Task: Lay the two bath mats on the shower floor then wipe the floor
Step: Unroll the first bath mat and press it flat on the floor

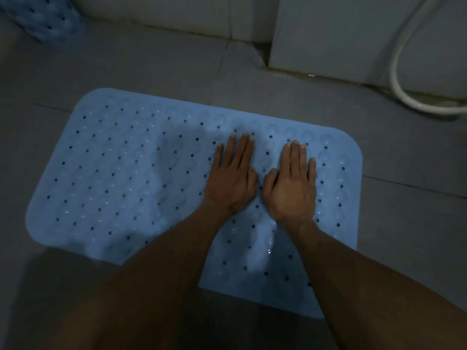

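Blue bath mat [141, 173] lies flat on grey floor tiles [126, 66] at frame centre. Left hand [233, 178] and right hand [293, 184] press palm-down right of centre, fingers extended, close together. Bare tile borders the far and side edges. Second mat [48, 17] sits upper left; white hose [404, 79] upper right.

1. A white shower hose [401, 79] curves down the right wall and loops onto the floor at the far right edge.
2. A pale wall block [353, 39] juts out at upper right, its base meeting the floor along a stained joint.
3. White wall tiles [164, 13] line the far side, split by a vertical grout line.
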{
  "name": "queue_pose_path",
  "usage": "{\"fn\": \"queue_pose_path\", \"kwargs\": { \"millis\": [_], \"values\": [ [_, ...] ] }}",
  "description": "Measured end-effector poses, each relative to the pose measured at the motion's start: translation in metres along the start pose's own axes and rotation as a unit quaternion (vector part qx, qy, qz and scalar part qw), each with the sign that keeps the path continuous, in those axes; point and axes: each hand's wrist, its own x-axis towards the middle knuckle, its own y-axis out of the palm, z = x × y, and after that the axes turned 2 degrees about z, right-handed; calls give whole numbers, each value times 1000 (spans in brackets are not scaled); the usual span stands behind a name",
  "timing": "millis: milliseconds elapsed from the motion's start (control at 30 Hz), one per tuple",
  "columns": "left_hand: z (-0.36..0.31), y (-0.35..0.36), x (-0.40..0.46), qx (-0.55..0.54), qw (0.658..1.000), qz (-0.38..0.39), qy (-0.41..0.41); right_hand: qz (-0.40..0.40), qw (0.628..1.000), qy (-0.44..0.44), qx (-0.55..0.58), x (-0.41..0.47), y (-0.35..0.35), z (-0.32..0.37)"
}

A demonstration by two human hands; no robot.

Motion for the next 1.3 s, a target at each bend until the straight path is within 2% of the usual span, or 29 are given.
{"fn": "queue_pose_path", "kwargs": {
  "millis": [167, 333, 467, 567, 700, 800, 1067, 1300],
  "values": [
    [5, -1, 0, -3, 1000, 7, 13, -4, 1000, 4, 3, -1, 0, 2],
    [21, -5, -5, -80, 994, 23, 64, 8, 999, 13, -32, -1, 1, 4],
    [58, -16, -45, 5, 993, -6, 115, 65, 995, 56, -58, -6, -8, 18],
    [108, -18, -84, 42, 993, -42, 101, 52, 996, 63, -20, -29, -8, 55],
    [169, -20, -117, 70, 990, -84, 83, 37, 999, -26, -9, -79, 20, 125],
    [190, -26, -123, 76, 991, -86, 65, 32, 999, -30, 4, -96, 41, 161],
    [198, -13, -124, 2, 992, -106, 73, -15, 1000, -5, 26, -100, 52, 170],
    [193, -24, -124, -10, 997, -55, 47, -24, 997, 25, 64, -100, 53, 173]
  ]
}}
